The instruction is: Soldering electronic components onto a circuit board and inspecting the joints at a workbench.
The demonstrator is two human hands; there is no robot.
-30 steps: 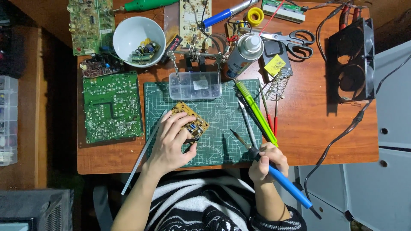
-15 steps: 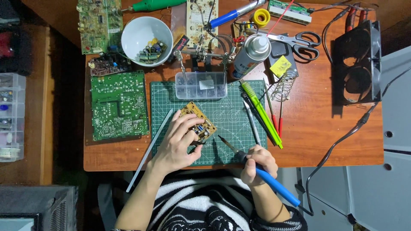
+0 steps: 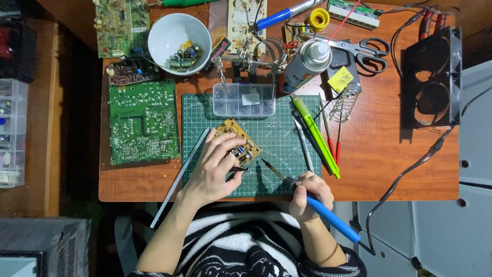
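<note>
A: Since a second ago, the iron [image 3: 307, 197] in the right hand [image 3: 309, 196] has swung its tip toward the small board [image 3: 238, 143].

B: And the left hand [image 3: 215, 172]?

A: Fingers spread, pinning the board to the mat [image 3: 277, 138]. Right fist is closed on the handle. Open mat lies between; tools crowd the right.

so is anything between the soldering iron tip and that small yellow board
Nothing visible: only bare green mat lies between the soldering iron tip and the small yellow board, which the left hand holds down.
</note>
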